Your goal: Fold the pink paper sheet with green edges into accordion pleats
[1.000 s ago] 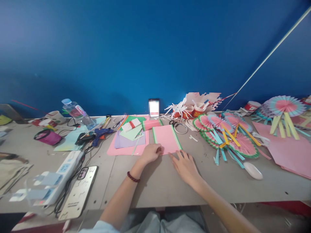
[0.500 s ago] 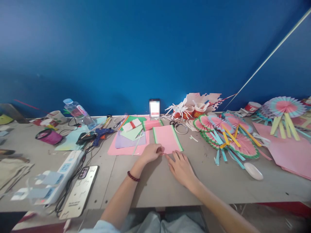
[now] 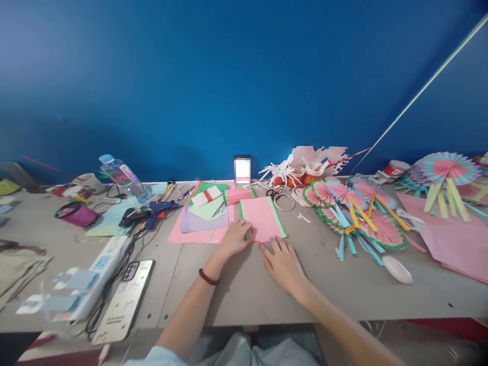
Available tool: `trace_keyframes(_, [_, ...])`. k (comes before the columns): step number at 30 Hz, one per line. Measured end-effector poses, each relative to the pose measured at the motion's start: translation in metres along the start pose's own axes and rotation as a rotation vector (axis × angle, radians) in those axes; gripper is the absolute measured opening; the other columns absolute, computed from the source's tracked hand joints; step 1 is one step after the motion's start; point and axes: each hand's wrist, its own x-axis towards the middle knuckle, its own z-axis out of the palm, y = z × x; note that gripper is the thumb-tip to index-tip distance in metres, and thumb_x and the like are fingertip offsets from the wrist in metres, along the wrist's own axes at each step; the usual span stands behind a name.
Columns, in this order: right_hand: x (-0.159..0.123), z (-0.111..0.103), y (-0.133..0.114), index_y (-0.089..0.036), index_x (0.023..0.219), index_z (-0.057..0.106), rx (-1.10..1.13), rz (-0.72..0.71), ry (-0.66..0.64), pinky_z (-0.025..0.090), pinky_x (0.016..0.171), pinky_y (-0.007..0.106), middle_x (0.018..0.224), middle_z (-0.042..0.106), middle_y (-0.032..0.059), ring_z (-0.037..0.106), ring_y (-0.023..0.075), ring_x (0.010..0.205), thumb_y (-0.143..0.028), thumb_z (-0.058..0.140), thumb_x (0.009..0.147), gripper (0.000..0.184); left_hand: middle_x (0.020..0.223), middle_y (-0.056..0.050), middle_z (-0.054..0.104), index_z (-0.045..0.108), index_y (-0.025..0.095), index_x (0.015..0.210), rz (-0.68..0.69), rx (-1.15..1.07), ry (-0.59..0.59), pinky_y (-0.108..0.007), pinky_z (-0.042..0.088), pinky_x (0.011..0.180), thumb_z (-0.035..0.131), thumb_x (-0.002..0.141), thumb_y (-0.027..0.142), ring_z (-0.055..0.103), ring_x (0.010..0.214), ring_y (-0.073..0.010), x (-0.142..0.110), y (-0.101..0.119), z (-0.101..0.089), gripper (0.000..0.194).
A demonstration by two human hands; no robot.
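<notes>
Nearest us on the tabletop (image 3: 232,305), at the left, lie one patterned phone (image 3: 121,307) and one white power strip (image 3: 114,248) holding two plugs. One beaded bracelet (image 3: 209,277) circles our left wrist. Farther in are our two hands: the right hand (image 3: 282,262) rests with fingers slightly apart at the near edge of one pink sheet (image 3: 262,216), while the left hand (image 3: 235,238) curls at its near left corner; whether it pinches the paper, we cannot tell. The sheet lies before us, green along its right side. To its right, several paper fans (image 3: 375,226) overlap too much for us to count. Beyond the sheet sits one pleated pink piece (image 3: 239,196); farthest, one upright phone (image 3: 242,172) stands by the blue wall (image 3: 240,76).
</notes>
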Motion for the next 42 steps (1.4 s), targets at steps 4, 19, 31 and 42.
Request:
trace_keyframes(4, [-0.001, 0.002, 0.000, -0.028, 0.134, 0.062, -0.002, -0.002, 0.011, 0.047, 0.096, 0.047, 0.127, 0.065, 0.0152, 0.056, 0.0333, 0.123, -0.027, 0.055, 0.093, 0.041, 0.119, -0.008, 0.056, 0.059, 0.024, 0.119, -0.030, 0.024, 0.066, -0.046, 0.045, 0.095, 0.071, 0.084, 0.039, 0.051, 0.112, -0.0284, -0.003, -0.006, 0.004, 0.040])
trace_keyframes(19, [-0.001, 0.004, -0.001, -0.029, 0.131, 0.064, -0.002, 0.009, 0.033, 0.046, 0.096, 0.046, 0.126, 0.066, 0.0125, 0.056, 0.0322, 0.123, -0.029, 0.057, 0.092, 0.039, 0.143, -0.013, 0.054, 0.045, 0.017, 0.144, 0.010, 0.617, 0.045, -0.042, 0.047, 0.097, 0.044, 0.096, 0.016, 0.053, 0.125, -0.0279, -0.020, 0.015, 0.027, 0.047])
trace_keyframes(31, [0.000, 0.003, 0.005, -0.023, 0.126, 0.066, 0.103, 0.002, 0.054, 0.043, 0.103, 0.051, 0.122, 0.067, 0.0135, 0.056, 0.0323, 0.118, -0.028, 0.057, 0.090, 0.038, 0.102, -0.006, 0.067, 0.063, 0.020, 0.107, 0.281, 0.308, 0.126, -0.035, 0.048, 0.084, 0.052, 0.097, 0.017, 0.061, 0.096, -0.0209, -0.023, 0.001, 0.028, 0.015])
trace_keyframes(42, [0.004, 0.014, 0.036, -0.017, 0.113, 0.068, 0.424, 0.114, 0.179, 0.051, 0.091, 0.038, 0.112, 0.071, 0.0106, 0.064, 0.0235, 0.106, -0.018, 0.044, 0.093, 0.031, 0.089, -0.004, 0.066, 0.065, 0.019, 0.103, 0.325, 0.346, 0.141, -0.034, 0.044, 0.075, 0.056, 0.096, 0.014, 0.061, 0.085, -0.0196, -0.023, -0.001, 0.028, 0.013])
